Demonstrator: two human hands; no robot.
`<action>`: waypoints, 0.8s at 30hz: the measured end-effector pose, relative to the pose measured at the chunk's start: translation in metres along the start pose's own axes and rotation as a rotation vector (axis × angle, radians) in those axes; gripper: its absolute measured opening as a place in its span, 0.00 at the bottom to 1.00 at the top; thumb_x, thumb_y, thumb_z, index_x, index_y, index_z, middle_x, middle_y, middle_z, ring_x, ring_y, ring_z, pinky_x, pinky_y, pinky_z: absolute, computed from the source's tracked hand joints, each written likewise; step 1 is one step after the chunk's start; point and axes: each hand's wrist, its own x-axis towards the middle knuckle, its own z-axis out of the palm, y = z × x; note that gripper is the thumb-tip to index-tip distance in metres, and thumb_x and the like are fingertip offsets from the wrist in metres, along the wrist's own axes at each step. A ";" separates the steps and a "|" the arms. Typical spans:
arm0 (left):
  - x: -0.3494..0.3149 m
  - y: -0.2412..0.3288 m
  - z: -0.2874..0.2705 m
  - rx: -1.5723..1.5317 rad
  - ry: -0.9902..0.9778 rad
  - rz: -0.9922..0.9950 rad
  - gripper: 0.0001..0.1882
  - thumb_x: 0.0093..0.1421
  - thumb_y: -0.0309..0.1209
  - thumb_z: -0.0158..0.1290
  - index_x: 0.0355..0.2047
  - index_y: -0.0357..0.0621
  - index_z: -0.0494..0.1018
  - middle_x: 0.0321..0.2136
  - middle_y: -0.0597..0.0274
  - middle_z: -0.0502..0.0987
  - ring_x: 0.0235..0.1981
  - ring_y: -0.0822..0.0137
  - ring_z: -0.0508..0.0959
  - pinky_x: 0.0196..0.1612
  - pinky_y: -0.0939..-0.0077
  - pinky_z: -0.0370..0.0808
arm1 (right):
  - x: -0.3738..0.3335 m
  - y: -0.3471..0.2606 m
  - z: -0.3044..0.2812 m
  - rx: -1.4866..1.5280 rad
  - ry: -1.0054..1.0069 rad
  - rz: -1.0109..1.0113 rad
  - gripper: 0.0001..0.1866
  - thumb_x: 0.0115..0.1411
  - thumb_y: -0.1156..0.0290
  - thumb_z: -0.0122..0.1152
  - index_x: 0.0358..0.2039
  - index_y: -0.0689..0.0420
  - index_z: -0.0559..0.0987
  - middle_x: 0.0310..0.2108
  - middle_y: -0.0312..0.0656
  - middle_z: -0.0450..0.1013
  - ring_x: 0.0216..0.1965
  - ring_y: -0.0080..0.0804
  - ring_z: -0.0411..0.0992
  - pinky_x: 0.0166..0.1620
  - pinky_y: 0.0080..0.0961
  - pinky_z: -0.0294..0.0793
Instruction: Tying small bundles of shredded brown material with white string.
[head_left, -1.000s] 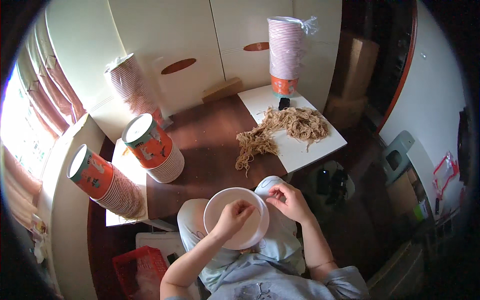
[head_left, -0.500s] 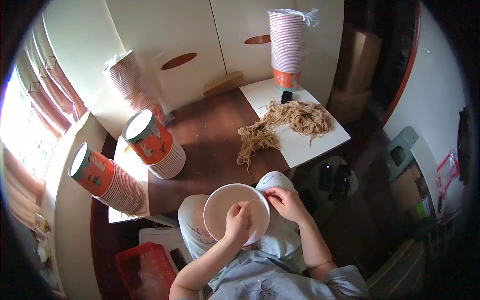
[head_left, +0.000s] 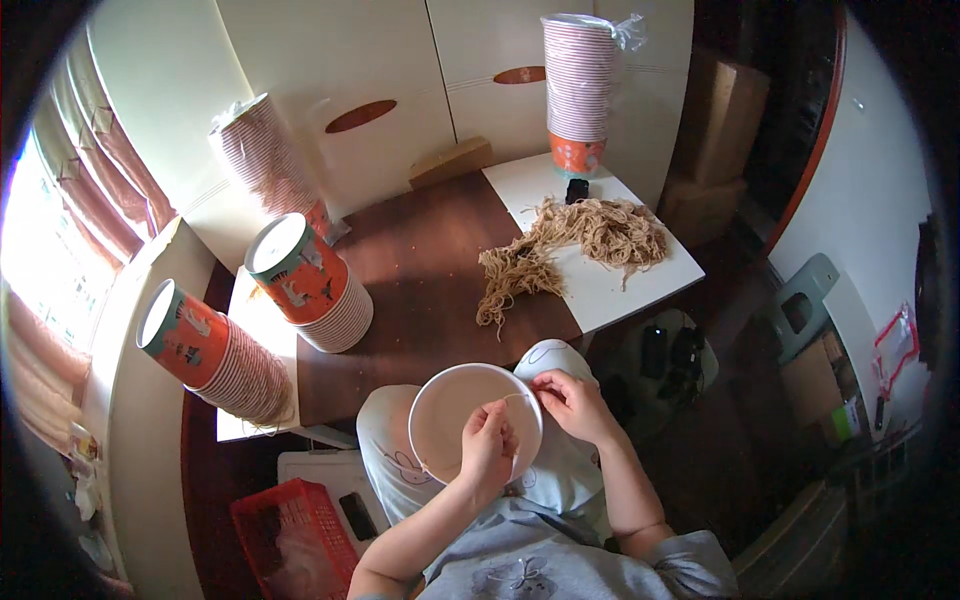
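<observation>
A large white paper bucket [head_left: 437, 430] rests on my lap between my thighs, its open mouth facing up. My left hand [head_left: 488, 440] is over the opening, thumb and fingertips pinched on a thin piece of tan twine [head_left: 518, 395]. The twine arcs across to the right side of the rim. There my right hand [head_left: 568, 402] is closed at the rim, with thumb and forefinger pinching the twine's other end. Its lower fingers are curled beside the bucket's outer wall. A small bit of twine also shows at the rim's lower left.
On the brown and white table [head_left: 400, 265] lies a tangled heap of tan twine [head_left: 610, 240] beside a small black object [head_left: 577, 190]. Stacked orange paper buckets [head_left: 300, 275] stand at left, with a tall wrapped stack [head_left: 578, 100] behind. A red basket [head_left: 300, 540] and phone [head_left: 357, 516] sit lower left.
My left hand has shifted slightly right, and the twine between the hands now shows as a raised arc. My right hand stays at the rim. The whole view has shifted slightly.
</observation>
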 end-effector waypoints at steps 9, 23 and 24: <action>0.002 -0.005 0.002 -0.074 0.013 -0.008 0.04 0.58 0.31 0.47 0.27 0.48 0.64 0.14 0.73 0.58 0.11 0.79 0.55 0.12 0.86 0.50 | 0.000 0.000 0.001 -0.007 -0.021 0.012 0.08 0.54 0.77 0.50 0.35 0.63 0.71 0.31 0.46 0.74 0.34 0.36 0.74 0.36 0.26 0.72; -0.004 -0.008 0.005 0.021 0.009 -0.056 0.03 0.56 0.29 0.46 0.28 0.47 0.63 0.15 0.72 0.58 0.12 0.79 0.56 0.12 0.86 0.51 | 0.000 -0.003 0.001 0.015 0.003 0.014 0.08 0.53 0.77 0.52 0.35 0.63 0.71 0.31 0.46 0.74 0.33 0.34 0.74 0.35 0.25 0.72; -0.004 -0.007 0.005 0.041 -0.011 -0.055 0.03 0.56 0.28 0.45 0.28 0.46 0.63 0.15 0.71 0.58 0.12 0.78 0.56 0.12 0.85 0.51 | -0.001 -0.002 0.001 0.015 0.004 0.013 0.08 0.53 0.77 0.52 0.35 0.63 0.71 0.31 0.46 0.74 0.33 0.34 0.74 0.35 0.25 0.72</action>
